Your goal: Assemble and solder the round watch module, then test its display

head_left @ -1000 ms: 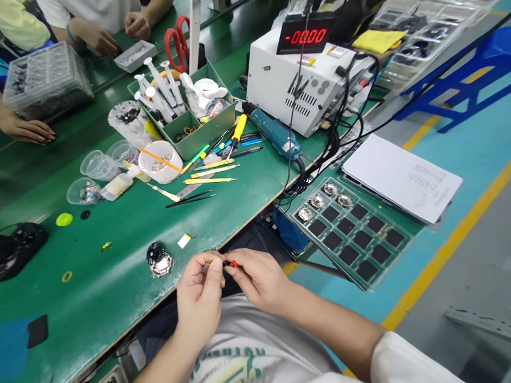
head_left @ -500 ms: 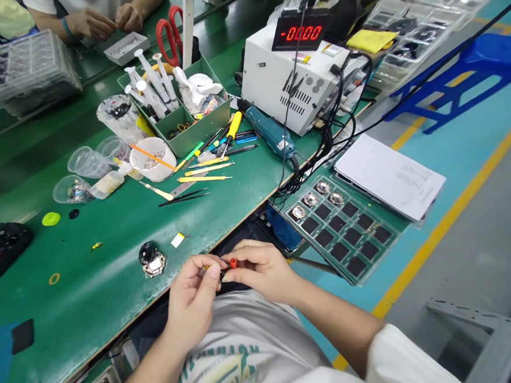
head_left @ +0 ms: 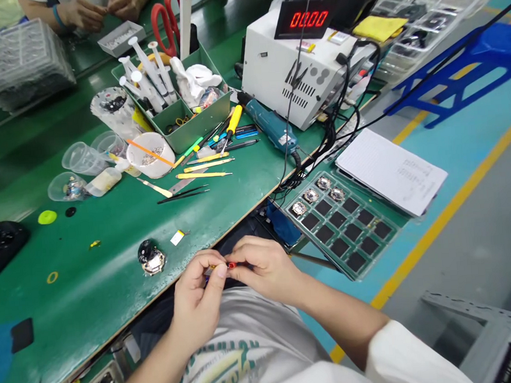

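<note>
My left hand (head_left: pixel 202 290) and my right hand (head_left: pixel 267 266) meet just off the table's front edge, over my lap. Thumb and forefinger of the right hand pinch a small red piece (head_left: pixel 231 265). The left fingertips are pressed together, close beside it; a bit of yellow shows there, but most of what they hold is covered. On the table to the left lies a round metal watch-like case (head_left: pixel 154 261) with a black round part (head_left: pixel 146 251) against it. A small white-and-yellow battery (head_left: pixel 177 238) lies nearby.
Tweezers (head_left: pixel 183 194), yellow-handled tools, a teal electric screwdriver (head_left: pixel 272 126) and a green organizer box (head_left: pixel 207 120) stand farther back. A white device (head_left: pixel 289 78) carries a red digital display (head_left: pixel 308 20). A tray with round metal cases (head_left: pixel 341 232) sits right. A co-worker's hands (head_left: pixel 88 13) are at the top.
The red piece between my fingers has tipped from upright to nearly flat. The display reading went from -00.00 to 00.00. My hands stay together, and the view shifts slightly.
</note>
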The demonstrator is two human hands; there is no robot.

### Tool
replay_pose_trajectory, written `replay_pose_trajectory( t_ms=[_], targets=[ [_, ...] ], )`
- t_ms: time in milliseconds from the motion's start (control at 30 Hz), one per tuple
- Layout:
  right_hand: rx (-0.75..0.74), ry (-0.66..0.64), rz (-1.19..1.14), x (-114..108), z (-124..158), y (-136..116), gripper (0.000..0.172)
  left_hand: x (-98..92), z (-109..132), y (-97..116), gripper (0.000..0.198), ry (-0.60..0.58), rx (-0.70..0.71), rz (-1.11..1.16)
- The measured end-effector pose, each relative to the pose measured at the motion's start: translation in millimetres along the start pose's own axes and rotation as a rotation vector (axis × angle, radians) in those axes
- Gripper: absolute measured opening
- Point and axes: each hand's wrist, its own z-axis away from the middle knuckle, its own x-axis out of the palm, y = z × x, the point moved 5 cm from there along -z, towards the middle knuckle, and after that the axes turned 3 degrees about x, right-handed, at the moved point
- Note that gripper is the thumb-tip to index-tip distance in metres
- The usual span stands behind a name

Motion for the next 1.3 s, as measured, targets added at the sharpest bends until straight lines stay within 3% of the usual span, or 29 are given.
replay_pose_trajectory(
  t_ms=[567,967,1100,1200,1300],
  targets=[
    [-0.068,0.022,0.042,3,-1,-1,0.009,-0.3,2,-5,0.009,-0.031,0.043,-0.015],
    [-0.017,0.013,0.017,3,3,2,0.005,-0.6,0,-6,0.011,-0.032,0.088,-0.054],
    [0.028,-0.026,0.071,-1,7,2,0.007,-4.9,3,-20,0.018,-0.017,0.074,-0.083],
    [0.055,-0.106,0.087,-6,13,8,0.011,-6.2,9,-37,0.040,-0.044,0.044,-0.098],
    [0.105,-0.178,0.144,-16,24,18,0.014,-10.4,23,-54,0.044,0.000,0.129,-0.243]
  ],
)
